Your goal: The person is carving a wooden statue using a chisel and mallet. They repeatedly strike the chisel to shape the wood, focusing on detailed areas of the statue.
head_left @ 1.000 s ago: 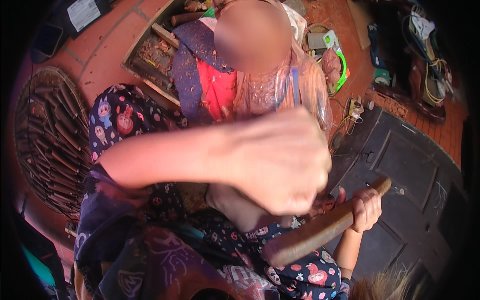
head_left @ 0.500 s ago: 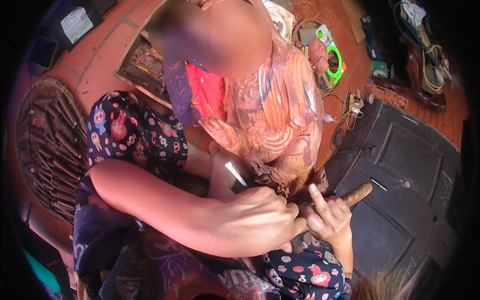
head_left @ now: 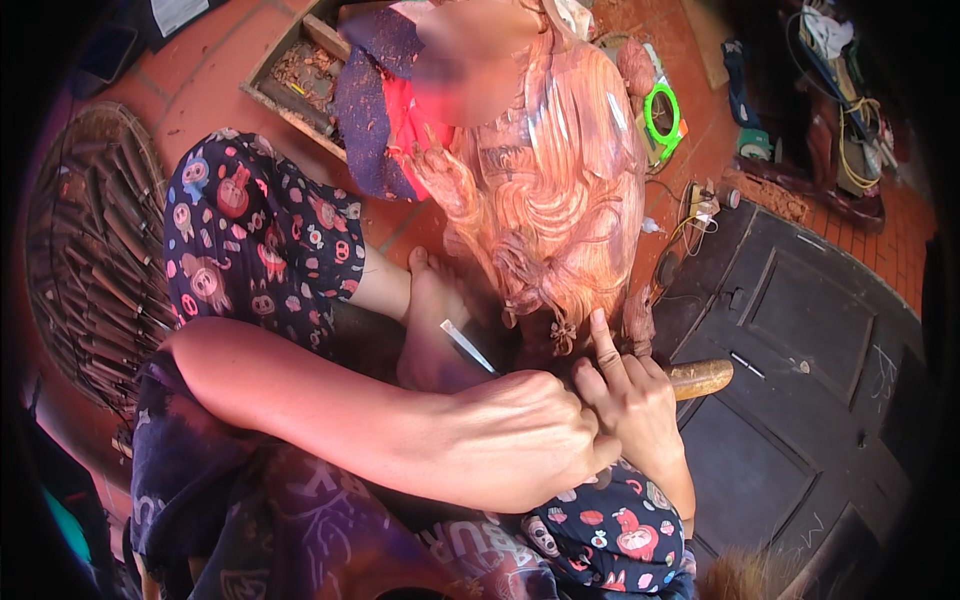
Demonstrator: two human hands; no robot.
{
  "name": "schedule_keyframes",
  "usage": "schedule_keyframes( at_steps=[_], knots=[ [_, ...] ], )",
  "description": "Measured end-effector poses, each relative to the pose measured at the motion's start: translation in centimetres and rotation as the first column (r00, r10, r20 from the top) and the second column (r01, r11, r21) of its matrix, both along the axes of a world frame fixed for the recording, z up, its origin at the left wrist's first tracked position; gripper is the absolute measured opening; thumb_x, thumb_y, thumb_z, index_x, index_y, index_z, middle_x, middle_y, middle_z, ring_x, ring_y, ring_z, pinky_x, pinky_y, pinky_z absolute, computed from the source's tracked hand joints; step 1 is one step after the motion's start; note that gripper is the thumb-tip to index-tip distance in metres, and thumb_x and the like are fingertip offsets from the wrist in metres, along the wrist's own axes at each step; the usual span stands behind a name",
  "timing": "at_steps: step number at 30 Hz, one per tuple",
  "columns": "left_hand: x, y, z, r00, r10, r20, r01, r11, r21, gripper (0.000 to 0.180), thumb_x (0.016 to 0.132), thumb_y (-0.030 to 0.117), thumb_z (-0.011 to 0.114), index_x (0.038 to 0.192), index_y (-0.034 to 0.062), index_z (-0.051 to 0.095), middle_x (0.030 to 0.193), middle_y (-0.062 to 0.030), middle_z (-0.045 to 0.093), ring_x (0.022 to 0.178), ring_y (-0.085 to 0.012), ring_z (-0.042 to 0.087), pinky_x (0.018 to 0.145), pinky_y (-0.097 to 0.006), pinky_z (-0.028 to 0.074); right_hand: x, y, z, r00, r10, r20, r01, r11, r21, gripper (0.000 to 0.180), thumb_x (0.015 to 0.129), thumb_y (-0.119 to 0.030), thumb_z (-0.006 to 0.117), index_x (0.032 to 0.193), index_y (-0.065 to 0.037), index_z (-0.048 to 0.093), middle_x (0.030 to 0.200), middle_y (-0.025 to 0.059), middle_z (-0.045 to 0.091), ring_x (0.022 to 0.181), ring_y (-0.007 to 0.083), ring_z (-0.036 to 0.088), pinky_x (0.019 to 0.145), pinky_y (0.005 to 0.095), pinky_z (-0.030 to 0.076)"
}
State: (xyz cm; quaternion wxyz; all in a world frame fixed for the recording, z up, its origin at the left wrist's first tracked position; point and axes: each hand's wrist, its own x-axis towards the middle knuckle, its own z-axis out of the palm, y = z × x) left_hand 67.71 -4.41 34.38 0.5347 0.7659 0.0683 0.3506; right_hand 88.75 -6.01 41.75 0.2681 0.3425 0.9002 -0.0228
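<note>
Chisel is lying in the left hand, whose fingers are clenching around its hidden handle, while the pale blade is pointing up and to the left, near the foot. Just beside, the right hand is grasping the stick, with the index finger stretching out. I am judging the chisel light, stiff and sharp at its tip, so one should be taking it by the handle only; the stick should be feeling heavier, perhaps slippery where smooth. Beyond the hands, the statue is resting; I cannot tell if the fingertip is touching it. It should be weighing much, with fragile carved edges, so the broad body is offering the safer hold. Farther, tools are filling the basket at left, and the box is holding shavings.
</note>
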Motion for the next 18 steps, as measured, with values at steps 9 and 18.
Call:
schedule_keyframes(
  at_steps=[9, 18],
  knots=[
    [-7.2, -2.1, -1.2, 0.880, 0.169, -0.445, -0.213, 0.976, -0.051, 0.020, 0.093, 0.026, 0.065, 0.093, 0.0060, 0.062, 0.075, -0.0104, 0.065, 0.064, -0.0268, 0.068, 0.057, -0.037, 0.056, -0.2, 0.3, -2.7, 0.993, -0.020, -0.118, 0.014, 0.999, -0.045, 0.015, 0.072, -0.013, 0.066, 0.084, -0.008, 0.060, 0.139, 0.0318, 0.054, 0.062, 0.0182, 0.061, 0.064, 0.0319, 0.053],
    [-21.3, -8.4, -10.1, -0.072, 0.605, -0.793, -0.918, 0.269, 0.290, 0.024, 0.104, 0.025, 0.052, 0.121, 0.0087, 0.057, 0.100, -0.0220, 0.070, 0.094, -0.0423, 0.068, 0.075, -0.045, 0.052, -0.6, -0.9, -0.3, 0.995, -0.099, -0.031, 0.099, 0.995, 0.000, 0.013, 0.073, -0.012, 0.064, 0.084, -0.007, 0.059, 0.138, 0.0350, 0.052, 0.063, 0.0197, 0.063, 0.066, 0.0337, 0.054]
  ],
)
